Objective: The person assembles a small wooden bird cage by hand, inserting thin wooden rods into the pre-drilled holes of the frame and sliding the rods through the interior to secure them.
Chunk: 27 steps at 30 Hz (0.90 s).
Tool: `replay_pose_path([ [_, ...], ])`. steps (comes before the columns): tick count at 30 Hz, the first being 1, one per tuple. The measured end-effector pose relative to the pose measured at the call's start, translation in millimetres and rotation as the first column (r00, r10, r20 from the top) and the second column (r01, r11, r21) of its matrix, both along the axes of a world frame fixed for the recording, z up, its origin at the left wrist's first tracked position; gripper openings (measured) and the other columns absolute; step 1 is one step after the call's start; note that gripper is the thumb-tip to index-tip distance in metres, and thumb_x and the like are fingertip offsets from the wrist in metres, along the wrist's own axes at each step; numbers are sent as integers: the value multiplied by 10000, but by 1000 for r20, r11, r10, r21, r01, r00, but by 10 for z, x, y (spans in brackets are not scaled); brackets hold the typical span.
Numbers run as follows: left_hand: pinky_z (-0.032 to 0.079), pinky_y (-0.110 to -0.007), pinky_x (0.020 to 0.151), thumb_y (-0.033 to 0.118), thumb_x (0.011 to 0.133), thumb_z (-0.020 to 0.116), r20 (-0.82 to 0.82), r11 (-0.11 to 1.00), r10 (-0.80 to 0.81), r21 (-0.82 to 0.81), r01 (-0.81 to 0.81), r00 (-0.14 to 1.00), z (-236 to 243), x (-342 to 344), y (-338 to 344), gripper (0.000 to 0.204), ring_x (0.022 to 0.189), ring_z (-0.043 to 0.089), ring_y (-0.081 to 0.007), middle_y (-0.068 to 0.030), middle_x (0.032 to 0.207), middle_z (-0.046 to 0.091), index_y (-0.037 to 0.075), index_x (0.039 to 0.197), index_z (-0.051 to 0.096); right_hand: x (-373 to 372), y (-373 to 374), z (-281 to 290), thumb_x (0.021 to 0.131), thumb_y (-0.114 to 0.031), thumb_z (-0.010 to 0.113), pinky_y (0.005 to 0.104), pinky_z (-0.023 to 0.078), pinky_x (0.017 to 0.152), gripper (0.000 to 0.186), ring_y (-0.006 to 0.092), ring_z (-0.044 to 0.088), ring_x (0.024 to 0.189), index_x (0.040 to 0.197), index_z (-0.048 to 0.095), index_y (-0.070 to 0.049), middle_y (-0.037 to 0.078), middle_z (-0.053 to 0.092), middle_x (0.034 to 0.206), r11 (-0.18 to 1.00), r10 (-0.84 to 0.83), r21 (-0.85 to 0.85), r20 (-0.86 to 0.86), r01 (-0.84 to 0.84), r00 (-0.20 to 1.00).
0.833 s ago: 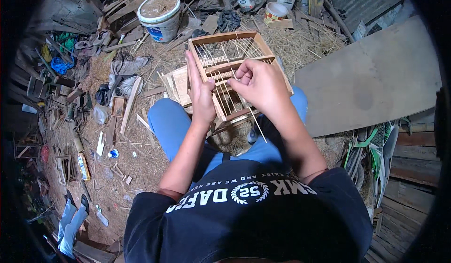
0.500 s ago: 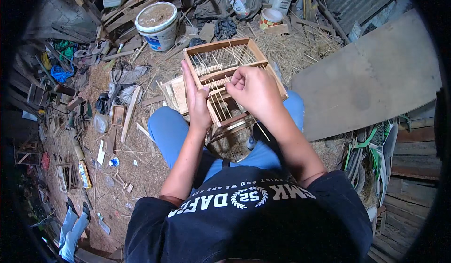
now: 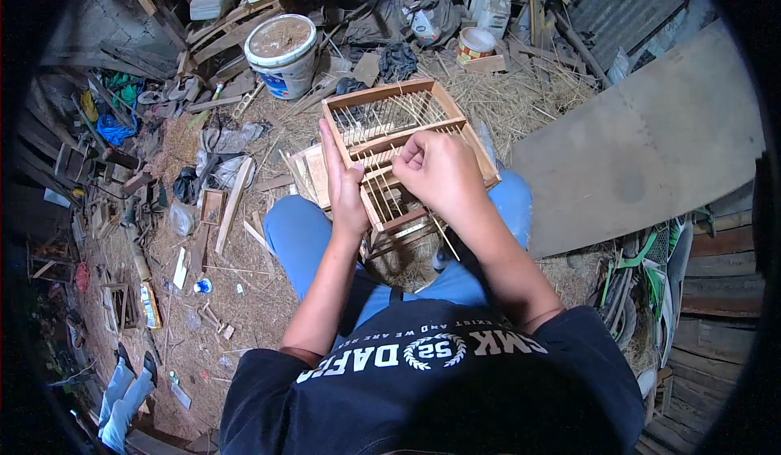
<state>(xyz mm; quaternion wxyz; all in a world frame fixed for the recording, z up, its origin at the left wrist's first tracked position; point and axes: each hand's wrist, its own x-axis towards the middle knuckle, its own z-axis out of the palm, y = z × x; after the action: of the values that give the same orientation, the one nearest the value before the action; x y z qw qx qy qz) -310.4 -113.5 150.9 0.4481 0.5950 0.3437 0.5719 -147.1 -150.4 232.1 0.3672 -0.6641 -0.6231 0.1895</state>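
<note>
A small wooden cage frame (image 3: pixel 373 95) with rows of thin bamboo-like sticks is tilted above my lap. My left hand (image 3: pixel 348 195) grips its left side, the fingers flat along the outer rail and the thumb on the inner edge. Over the middle crossbar, my right hand (image 3: pixel 443 170) is closed in a pinch at the sticks. A long thin stick (image 3: pixel 446 238) slants out from below that hand toward my lap. What lies between the right fingertips is mostly hidden.
A light wooden panel (image 3: pixel 311 170) stands left of the cage. Farther off are a white bucket (image 3: pixel 281 56) and a smaller tub (image 3: pixel 476 44). A large board (image 3: pixel 626 146) lies at right, above a green-and-white motorbike (image 3: pixel 651 268). Another person's legs (image 3: pixel 126 398) show at lower left.
The whole view has shifted slightly, so the cage and my hands appear a little lower. My right hand stays pinched over the crossbar, its wrist turned slightly; my left hand keeps its grip.
</note>
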Motion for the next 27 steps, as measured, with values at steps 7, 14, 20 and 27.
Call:
replay_pose_path([
  [7, 22, -405, 1346, 175, 934, 441, -77, 999, 12, 30, -10, 997, -40, -22, 27, 897, 1680, 6, -301, -200, 1816, 38, -48, 1714, 60, -15, -25, -36, 835, -185, 777, 452, 625, 704, 183, 344, 756, 671, 766, 745, -19, 173, 738, 700, 1000, -29, -4, -29, 29, 999],
  [14, 12, -411, 1346, 207, 925, 463, -48, 1000, 8, -18, -9, 999, 24, -11, 13, 922, 1681, 6, -296, -194, 1818, 41, -36, 1719, 60, -43, -55, -3, 837, -187, 767, 453, 624, 698, 182, 342, 759, 678, 752, 737, -29, 173, 740, 702, 999, -48, -3, -29, 48, 998],
  [20, 34, -407, 1347, 207, 902, 471, -36, 1000, 6, -4, -6, 999, 36, -23, 15, 948, 1679, 36, -294, -193, 1817, 55, -29, 1722, 58, -68, -54, -11, 829, -183, 759, 460, 625, 707, 172, 346, 758, 681, 750, 740, -31, 179, 740, 705, 999, -49, -8, -5, 49, 999],
  [27, 75, -407, 1343, 181, 892, 454, 141, 992, -15, -125, 33, 990, 8, -30, 50, 947, 1671, 79, -307, -217, 1809, 65, -13, 1728, 53, -99, -59, -33, 835, -190, 761, 470, 625, 717, 169, 358, 754, 687, 758, 741, -41, 178, 740, 714, 999, -37, 27, -6, 37, 999],
])
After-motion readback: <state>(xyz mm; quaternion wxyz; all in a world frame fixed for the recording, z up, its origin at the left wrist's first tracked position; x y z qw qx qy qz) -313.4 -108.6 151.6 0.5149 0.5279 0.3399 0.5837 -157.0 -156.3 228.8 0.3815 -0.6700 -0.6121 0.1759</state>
